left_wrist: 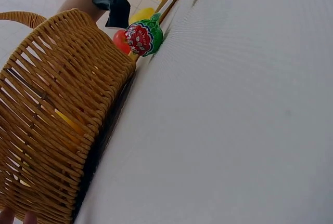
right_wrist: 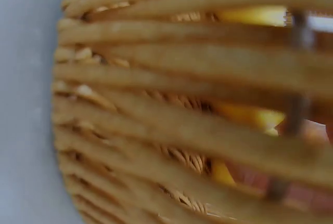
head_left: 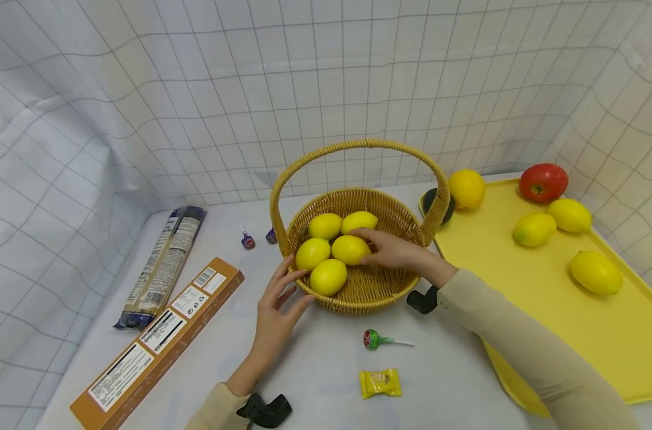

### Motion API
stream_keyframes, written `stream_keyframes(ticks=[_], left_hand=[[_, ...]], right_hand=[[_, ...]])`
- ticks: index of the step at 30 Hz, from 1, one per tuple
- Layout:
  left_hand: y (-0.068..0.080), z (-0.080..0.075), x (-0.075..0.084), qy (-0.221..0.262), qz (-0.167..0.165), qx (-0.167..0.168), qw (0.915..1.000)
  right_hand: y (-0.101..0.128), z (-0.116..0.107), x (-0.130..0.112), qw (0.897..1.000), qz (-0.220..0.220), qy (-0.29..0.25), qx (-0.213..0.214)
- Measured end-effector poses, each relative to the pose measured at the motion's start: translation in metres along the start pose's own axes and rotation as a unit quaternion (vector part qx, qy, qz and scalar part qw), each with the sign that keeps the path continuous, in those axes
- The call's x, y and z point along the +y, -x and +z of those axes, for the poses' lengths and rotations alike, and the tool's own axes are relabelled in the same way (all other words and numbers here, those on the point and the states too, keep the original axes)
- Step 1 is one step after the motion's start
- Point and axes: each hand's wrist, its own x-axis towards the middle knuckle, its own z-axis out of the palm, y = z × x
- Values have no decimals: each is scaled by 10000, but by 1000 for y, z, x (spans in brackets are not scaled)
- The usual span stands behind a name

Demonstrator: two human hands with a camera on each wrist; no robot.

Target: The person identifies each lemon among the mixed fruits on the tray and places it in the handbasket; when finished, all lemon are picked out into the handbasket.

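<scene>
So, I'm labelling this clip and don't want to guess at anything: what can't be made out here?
Head: full shape of the dark object, partly behind the arched handle.
Head: fine print on the long box, too small.
Left wrist: most of the left hand, cut off by the bottom edge.
Right wrist: outlines of the lemons, hidden behind the basket, its weave blurred.
</scene>
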Motion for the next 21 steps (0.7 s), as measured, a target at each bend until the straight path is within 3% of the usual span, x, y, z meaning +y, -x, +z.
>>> stream_keyframes(ticks=[5, 9, 13, 16, 19, 21], left_hand=[[-4, -1, 0, -9, 55, 7, 10000], [-2, -1, 1, -9, 55, -15, 10000], [0, 1, 1, -19, 104, -11, 9999], [1, 2, 1, -51, 132, -13, 9999], [1, 2, 1, -93, 126, 10, 9999], [2, 1, 2, -119, 103, 33, 9999]], right_hand=[[5, -4, -4, 9979, -308, 454, 354], [33, -12, -7, 9948, -715, 443, 568], [92, -31, -5, 9909, -1262, 338, 336], [151, -56, 11, 9901, -1288, 419, 354], [205, -85, 51, 9874, -950, 576, 1130], [233, -100, 89, 9789, -255, 599, 1936]])
